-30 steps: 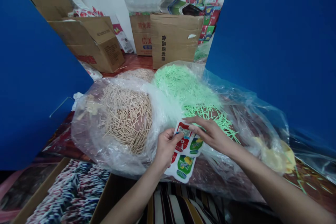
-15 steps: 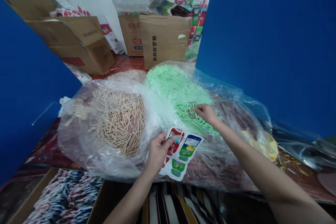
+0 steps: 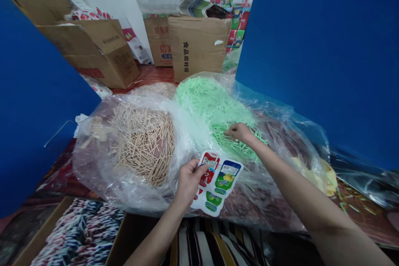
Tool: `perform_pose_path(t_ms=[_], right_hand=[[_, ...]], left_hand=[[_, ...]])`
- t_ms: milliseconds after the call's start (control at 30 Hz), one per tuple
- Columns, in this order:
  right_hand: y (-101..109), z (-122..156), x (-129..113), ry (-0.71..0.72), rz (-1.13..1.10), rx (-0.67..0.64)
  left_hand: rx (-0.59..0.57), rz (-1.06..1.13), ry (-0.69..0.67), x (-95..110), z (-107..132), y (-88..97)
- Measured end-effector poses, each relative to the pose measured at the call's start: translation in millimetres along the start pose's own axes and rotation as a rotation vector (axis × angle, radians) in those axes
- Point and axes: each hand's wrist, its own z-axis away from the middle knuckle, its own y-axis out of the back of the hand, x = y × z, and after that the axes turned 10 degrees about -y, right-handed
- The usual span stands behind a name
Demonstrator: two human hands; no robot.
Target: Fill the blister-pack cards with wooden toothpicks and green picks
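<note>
My left hand [image 3: 188, 181] grips a white printed card [image 3: 220, 183] with red, blue and green drink-can pictures, held over the near edge of a clear plastic bag. My right hand [image 3: 239, 132] is closed in a pinch on the pile of green sticks [image 3: 212, 102] in the bag at the centre right. What its fingers hold is too small to name. A heap of tan wooden sticks [image 3: 143, 141] fills the clear bag [image 3: 93, 149] to the left of the card.
Blue panels stand at the left [image 3: 34, 112] and right [image 3: 318, 50]. Cardboard boxes [image 3: 199, 48] [image 3: 99, 50] and stacked packets sit behind. A box of red, white and blue striped items [image 3: 81, 232] is at the near left. Yellow pieces [image 3: 324, 174] lie in plastic at the right.
My right hand left the card and moved up and right onto the green sticks, where it now pinches. The left hand kept the card, lowering it slightly.
</note>
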Motion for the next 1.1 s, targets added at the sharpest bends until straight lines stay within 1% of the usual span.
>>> perform_pose_path(t_ms=[100, 167, 233, 300, 367, 500, 633, 733, 833, 967, 1100], right_hand=[[9.1, 15.6, 4.6, 0.048, 0.030, 0.059], [13.6, 24.8, 3.1, 0.118, 0.048, 0.082], [14.7, 29.0, -2.2, 0.193, 0.077, 0.078], [10.7, 26.5, -10.4, 0.248, 0.130, 0.046], [2.6, 19.0, -19.9, 0.271, 0.208, 0.001], [-14.2, 5.0, -35.3, 0.271, 0.367, -0.103], [-17.4, 4.5, -42.2, 0.252, 0.468, -0.183], [-12.8, 7.6, -44.1, 0.235, 0.492, -0.219], [-5.5, 10.8, -42.8, 0.210, 0.481, -0.215], [11.3, 19.9, -30.8, 0.169, 0.399, -0.137], [32.0, 45.7, -18.8, 0.173, 0.236, -0.062]], left_hand=[[-0.001, -0.002, -0.013, 2.5, -0.4, -0.8], [-0.011, -0.014, -0.019, 1.6, -0.9, -1.0], [-0.022, -0.032, -0.029, -0.9, -0.7, -1.7], [-0.036, -0.047, -0.030, -3.9, 0.3, -3.2], [-0.052, -0.059, -0.018, -6.1, 2.2, -4.7], [-0.068, -0.066, -0.013, -7.0, 4.9, -5.2], [-0.048, -0.045, -0.016, -5.1, 3.7, -3.5], [-0.034, -0.039, -0.019, -4.6, 2.0, -4.5], [-0.031, -0.033, -0.025, -4.5, 1.0, -6.4], [-0.010, -0.034, -0.012, -4.9, 0.1, -5.5], [-0.017, -0.042, 0.010, -8.2, -1.0, -2.9]])
